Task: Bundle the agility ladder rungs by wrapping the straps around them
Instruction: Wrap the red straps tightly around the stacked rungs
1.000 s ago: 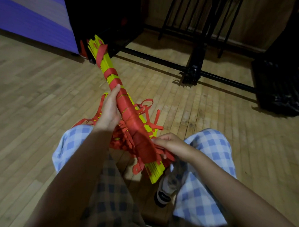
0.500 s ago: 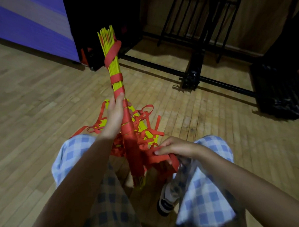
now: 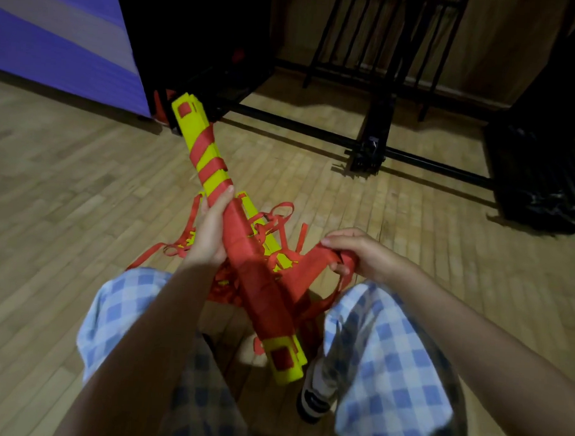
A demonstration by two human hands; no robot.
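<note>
Above the lap, over the wooden floor (image 3: 66, 208), the bundle of yellow rungs (image 3: 201, 128) slants from upper left down to lower right, wound along most of its length in red straps (image 3: 263, 289). The left hand (image 3: 209, 234) grips the bundle near its middle, fingers curled around it, thumb lying up along the wrapping. The right hand (image 3: 360, 254), just beside the bundle's right, pinches a bunch of loose strap running back to the wrapped part.
</note>
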